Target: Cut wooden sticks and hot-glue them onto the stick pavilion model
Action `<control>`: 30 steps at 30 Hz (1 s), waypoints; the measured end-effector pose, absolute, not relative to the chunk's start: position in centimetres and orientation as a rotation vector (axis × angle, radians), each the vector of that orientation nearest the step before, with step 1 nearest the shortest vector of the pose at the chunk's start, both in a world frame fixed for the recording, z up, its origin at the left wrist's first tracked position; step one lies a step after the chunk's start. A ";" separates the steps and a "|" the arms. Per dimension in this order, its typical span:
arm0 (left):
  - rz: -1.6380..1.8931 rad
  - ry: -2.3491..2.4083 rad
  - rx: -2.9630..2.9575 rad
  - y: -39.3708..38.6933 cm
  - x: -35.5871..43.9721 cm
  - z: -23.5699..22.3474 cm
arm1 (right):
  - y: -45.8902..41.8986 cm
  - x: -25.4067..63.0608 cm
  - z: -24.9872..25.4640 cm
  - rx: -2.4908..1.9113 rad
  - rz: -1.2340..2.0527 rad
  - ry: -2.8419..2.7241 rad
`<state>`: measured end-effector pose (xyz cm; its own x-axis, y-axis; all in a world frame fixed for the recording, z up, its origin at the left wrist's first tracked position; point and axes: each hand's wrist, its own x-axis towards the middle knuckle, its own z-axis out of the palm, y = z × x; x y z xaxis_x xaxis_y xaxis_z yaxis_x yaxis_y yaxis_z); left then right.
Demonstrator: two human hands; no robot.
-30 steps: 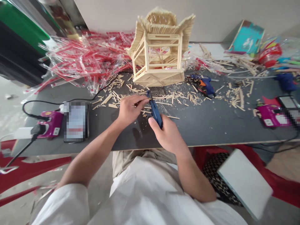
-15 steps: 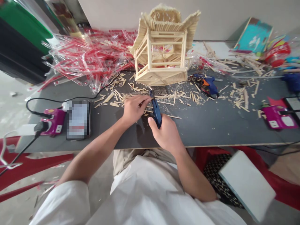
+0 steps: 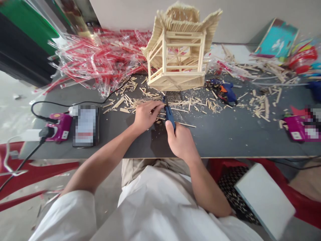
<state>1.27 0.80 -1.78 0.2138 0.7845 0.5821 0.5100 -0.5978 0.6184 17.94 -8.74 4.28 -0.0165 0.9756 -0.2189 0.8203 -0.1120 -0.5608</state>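
Note:
My right hand (image 3: pixel 183 140) is closed around the handles of blue-handled pliers (image 3: pixel 169 115), whose dark jaws point away from me over the table. My left hand (image 3: pixel 145 115) has thumb and fingertips pinched together right at the jaws. Between those fingertips a small wooden stick (image 3: pixel 163 104) barely shows; its far end at the jaws is too small to make out. Just beyond both hands stands a model pavilion (image 3: pixel 184 74) built from thin wooden sticks, with upswept roof edges. Cut stick pieces (image 3: pixel 121 102) lie scattered between it and my hands.
Red-and-clear plastic wrappers (image 3: pixel 100 60) are heaped at the back left. A phone (image 3: pixel 85 125) lies beside a purple power socket (image 3: pixel 60 127). Right of the pavilion rests a blue glue gun (image 3: pixel 227 93). A second purple socket (image 3: pixel 296 129) sits far right, and cables cross the table (image 3: pixel 225 140).
The view has shifted slightly, so the table's things appear a little further right. Both hands keep nearly the same pose at the pliers; my right thumb lies a little further up the handle.

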 end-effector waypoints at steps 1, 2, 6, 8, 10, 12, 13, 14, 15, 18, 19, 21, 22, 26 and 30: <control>1.323 1.220 2.200 0.8 1.2 -1.8 | -8.7 18.0 4.1 -1.995 0.829 -1.898; 1.322 1.220 2.200 0.8 1.2 -1.7 | -8.7 18.0 3.9 -1.992 0.829 -1.899; 1.354 1.192 2.208 0.7 1.2 -1.7 | -8.7 18.2 3.0 -1.942 0.855 -1.858; 1.365 1.191 2.224 0.7 1.3 -1.7 | -8.6 18.2 2.8 -1.930 0.852 -1.837; 1.369 1.204 2.241 0.7 1.3 -1.6 | -8.6 18.1 2.7 -1.933 0.836 -1.831; 1.373 1.215 2.248 0.7 1.4 -1.6 | -8.7 18.1 2.7 -1.934 0.823 -1.832; 1.374 1.216 2.249 0.7 1.5 -1.5 | -8.7 18.1 2.7 -1.936 0.815 -1.831; 1.377 1.214 2.248 0.7 1.5 -1.4 | -8.7 18.0 2.7 -1.938 0.802 -1.831; 1.379 1.212 2.245 0.7 1.6 -1.4 | -8.8 18.0 2.7 -1.941 0.789 -1.834; 1.386 1.195 2.232 0.6 1.8 -1.3 | -8.9 17.8 2.7 -1.971 0.747 -1.829; 1.387 1.188 2.230 0.6 1.9 -1.3 | -8.9 17.7 2.7 -1.986 0.739 -1.823; 1.391 1.175 2.233 0.6 1.9 -1.3 | -9.0 17.6 2.6 -2.008 0.732 -1.807; 1.398 1.170 2.237 0.5 1.9 -1.3 | -9.0 17.6 2.6 -2.008 0.732 -1.800; 1.464 1.132 2.265 0.4 1.8 -0.9 | -9.3 17.7 2.4 -1.919 0.777 -1.758; 1.507 1.107 2.302 0.3 1.7 -0.6 | -9.5 17.4 2.1 -1.878 0.806 -1.739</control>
<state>1.73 0.25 -0.63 0.2109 0.6639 0.7175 0.4859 -0.7081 0.5123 17.40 -9.53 2.11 0.0324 0.9932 -0.1122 0.7272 -0.1004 -0.6790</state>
